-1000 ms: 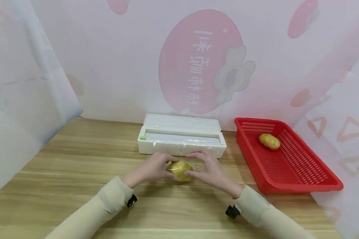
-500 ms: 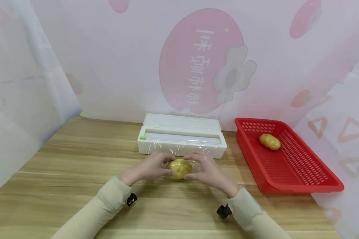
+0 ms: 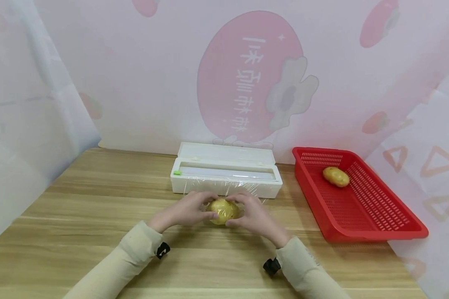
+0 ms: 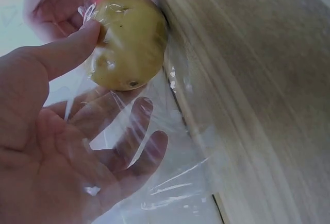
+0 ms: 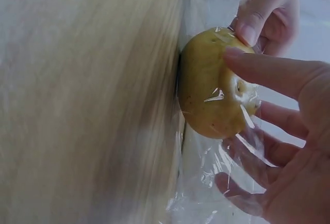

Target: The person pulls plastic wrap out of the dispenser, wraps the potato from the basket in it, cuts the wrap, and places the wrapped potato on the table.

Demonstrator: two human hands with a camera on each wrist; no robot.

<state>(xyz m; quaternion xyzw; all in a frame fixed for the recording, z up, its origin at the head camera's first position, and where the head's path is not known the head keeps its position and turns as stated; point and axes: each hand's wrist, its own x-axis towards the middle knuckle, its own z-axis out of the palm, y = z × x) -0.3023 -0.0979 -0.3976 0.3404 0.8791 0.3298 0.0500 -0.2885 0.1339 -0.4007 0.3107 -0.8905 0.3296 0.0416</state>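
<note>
A yellow potato [image 3: 221, 211] covered in clear cling film [image 5: 206, 167] sits on the wooden table in front of a white cling film dispenser [image 3: 179, 185]. My left hand [image 3: 187, 211] holds its left side, thumb on the near face and fingers curved behind. From the right my right hand [image 3: 253, 212] grips it likewise, its thumb pressing the potato [image 5: 211, 85] in the right wrist view. Film [image 4: 170, 188] drapes over the left fingers in the left wrist view and stretches back toward the dispenser. The potato's far side is hidden by the fingers.
Behind the hands, the dispenser's lid [image 3: 226, 153] stands raised, with a green slider [image 3: 177, 172] at its left end. A red basket [image 3: 319, 214] at the right holds another potato [image 3: 336, 177]. A printed cloth backdrop [image 3: 149, 83] rises behind the table.
My right hand and forearm have shifted left, closer around the potato. The left hand has barely moved. Wrinkles in the film before the dispenser have changed.
</note>
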